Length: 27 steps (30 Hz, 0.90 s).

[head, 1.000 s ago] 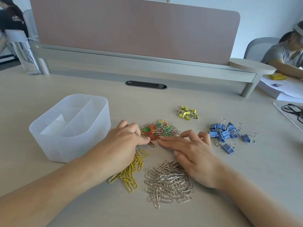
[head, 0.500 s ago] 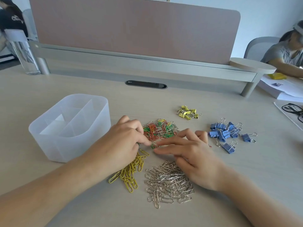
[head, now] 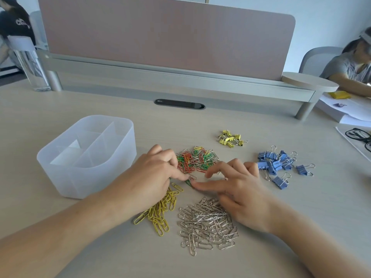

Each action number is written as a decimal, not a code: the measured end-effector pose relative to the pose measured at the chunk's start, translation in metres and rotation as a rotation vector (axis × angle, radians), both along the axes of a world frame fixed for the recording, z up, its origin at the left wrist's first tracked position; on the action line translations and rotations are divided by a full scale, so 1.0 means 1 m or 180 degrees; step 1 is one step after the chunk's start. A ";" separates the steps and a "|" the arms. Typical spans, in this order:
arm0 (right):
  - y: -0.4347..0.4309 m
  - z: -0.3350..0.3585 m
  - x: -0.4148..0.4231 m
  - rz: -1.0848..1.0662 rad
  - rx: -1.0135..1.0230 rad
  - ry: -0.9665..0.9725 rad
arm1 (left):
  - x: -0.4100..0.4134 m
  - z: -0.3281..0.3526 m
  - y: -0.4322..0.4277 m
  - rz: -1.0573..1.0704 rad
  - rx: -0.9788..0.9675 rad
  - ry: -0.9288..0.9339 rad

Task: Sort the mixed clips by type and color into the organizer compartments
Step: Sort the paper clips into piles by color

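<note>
green clip (head: pixel 188 182) lay diagonal, just nearside of mixed pile (head: pixel 195 160); left hand (head: pixel 154 177) pinched it, right hand (head: pixel 239 189) spread fingers (head: pixel 208 185) touching it.

The scene is viewed through a single wide-angle camera worn on the head and pointed forward and down across the table (head: pixel 313 213). The table is seen from close above. Both forearms are taken in from the lower corners. The left hand (head: pixel 154 177) and right hand (head: pixel 241 189) are framed just below centre. The upper frame is filled by the far partition (head: pixel 160 37).
</note>
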State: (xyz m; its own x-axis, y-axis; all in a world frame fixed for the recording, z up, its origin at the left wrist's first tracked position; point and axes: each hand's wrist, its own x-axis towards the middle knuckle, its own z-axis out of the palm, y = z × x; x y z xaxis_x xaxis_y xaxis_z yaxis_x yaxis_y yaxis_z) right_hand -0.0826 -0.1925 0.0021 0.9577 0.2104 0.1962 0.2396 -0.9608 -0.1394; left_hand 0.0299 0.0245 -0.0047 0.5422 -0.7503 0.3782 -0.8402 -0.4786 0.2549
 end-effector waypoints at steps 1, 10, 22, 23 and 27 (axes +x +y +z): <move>-0.003 0.000 0.000 -0.0029 0.0045 -0.0031 | 0.001 0.000 0.000 -0.0011 -0.0002 -0.0009; -0.036 0.004 0.002 -0.0779 0.0701 -0.0940 | -0.001 -0.001 0.000 -0.0091 0.0061 -0.0232; -0.040 -0.003 0.006 -0.0760 0.0662 -0.0373 | -0.026 -0.001 -0.014 -0.0079 0.0473 -0.0077; -0.042 -0.002 0.007 -0.0873 0.0602 -0.0417 | -0.029 -0.002 -0.016 -0.0111 0.0495 -0.0055; -0.041 -0.001 0.006 -0.0873 0.0591 -0.0573 | -0.038 -0.003 -0.023 -0.0355 0.0659 0.0094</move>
